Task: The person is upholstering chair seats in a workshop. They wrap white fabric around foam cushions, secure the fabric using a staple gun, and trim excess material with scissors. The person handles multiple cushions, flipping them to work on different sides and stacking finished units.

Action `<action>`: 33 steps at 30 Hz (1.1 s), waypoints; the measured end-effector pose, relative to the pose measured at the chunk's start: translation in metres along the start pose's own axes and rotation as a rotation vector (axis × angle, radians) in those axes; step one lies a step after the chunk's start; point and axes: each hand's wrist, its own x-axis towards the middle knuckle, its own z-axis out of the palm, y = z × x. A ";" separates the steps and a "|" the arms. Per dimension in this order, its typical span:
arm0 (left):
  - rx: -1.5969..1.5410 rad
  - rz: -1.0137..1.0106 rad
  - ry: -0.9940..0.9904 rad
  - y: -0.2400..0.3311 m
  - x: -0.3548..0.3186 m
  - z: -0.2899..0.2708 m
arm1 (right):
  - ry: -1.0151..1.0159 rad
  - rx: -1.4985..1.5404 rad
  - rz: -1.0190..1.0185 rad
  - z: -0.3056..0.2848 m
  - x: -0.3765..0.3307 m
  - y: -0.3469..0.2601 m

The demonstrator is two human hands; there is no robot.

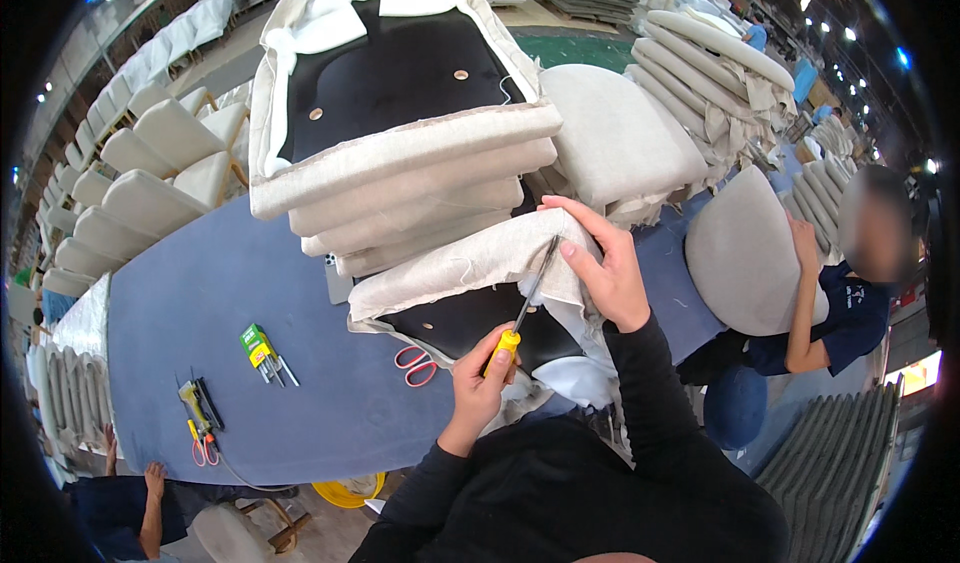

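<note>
On the blue-grey worktable (200,303), near its front edge: one seat cushion (470,273), beige fabric cover, lying underside up with its black backing panel (470,328) showing. It sits at the foot of a stack of like cushions (400,153), the topmost also turned black side up.

Left hand (480,378): fingers closed tight around the yellow handle of a screwdriver (525,308). The shaft slants up and to the right, its tip at the folded beige fabric edge of the cushion, just beside the right hand.

Right hand (605,268): fingers curled down over the beige fabric edge, pressing and pinching it against the cushion. The thumb lies close by the screwdriver tip. Whether the fabric is truly clamped between the fingers cannot be told.

Both forearms: black sleeves, entering from the lower edge.

Other items on the table:
- Scissors, red handles (415,363), lying just left of the left hand, beside the cushion's black panel.
- Small green and yellow box (257,343) with thin metal pieces beside it, further left.
- Yellow-bodied hand tool (195,408) with a cord, near the table's front left edge, with a small red-handled tool (205,450) next to it.

Surroundings:
- A second person in a dark blue shirt (850,323), at right, holding an upright grey seat cushion (745,253).
- Further stacks of beige cushions behind, right (700,73), and rows of pale upholstered chair backs at left (140,163).
- Another person's hand (152,483) at lower left.
</note>
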 end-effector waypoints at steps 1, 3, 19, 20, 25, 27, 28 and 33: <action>0.038 0.015 0.019 0.001 0.000 0.000 | 0.003 -0.001 0.010 0.001 0.001 0.001; 0.093 0.037 0.049 0.003 0.000 -0.001 | 0.009 -0.001 0.030 0.002 0.002 0.003; 0.225 0.081 0.085 0.006 0.001 -0.007 | 0.001 -0.049 -0.036 0.002 0.003 0.006; 0.278 0.171 0.045 0.009 0.003 -0.009 | -0.005 -0.043 -0.039 0.001 0.002 0.006; 0.300 0.220 -0.015 0.013 0.005 -0.008 | -0.058 -0.021 -0.055 -0.010 -0.004 0.001; 0.030 0.055 -0.109 0.007 0.003 -0.021 | -0.076 0.006 -0.080 -0.013 -0.007 0.001; -0.105 -0.028 -0.153 0.004 0.001 -0.027 | -0.090 0.022 -0.091 -0.014 -0.007 0.002; -0.398 -0.157 -0.373 -0.007 0.002 -0.044 | -0.183 0.064 -0.114 -0.017 -0.012 -0.001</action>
